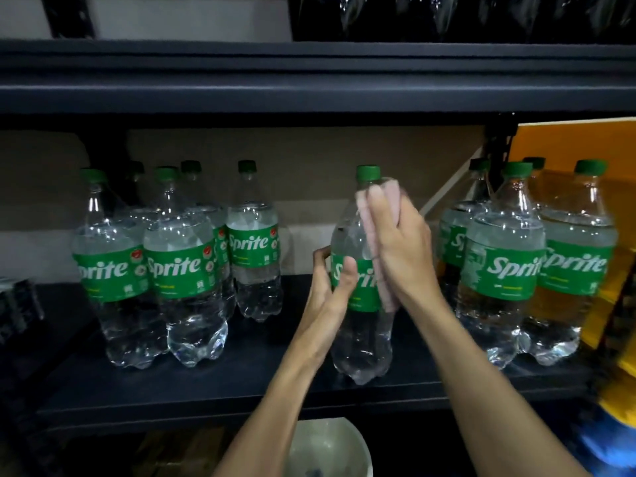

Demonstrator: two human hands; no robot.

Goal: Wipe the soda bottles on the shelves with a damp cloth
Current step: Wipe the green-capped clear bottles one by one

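A clear Sprite bottle (358,339) with a green cap and green label stands upright at the middle of the dark shelf (241,373). My left hand (330,290) grips it around the label from the left. My right hand (399,246) presses a pale pink cloth (387,290) flat against the bottle's right side, from the shoulder down past the label. A group of several Sprite bottles (182,270) stands to the left, and another group of Sprite bottles (502,270) stands to the right.
The upper shelf board (309,77) hangs low above the bottle caps, with dark bottles (447,15) on top. An orange carton (585,146) stands at the far right. A white bowl (327,449) sits below the shelf edge. A dark pack (17,308) lies far left.
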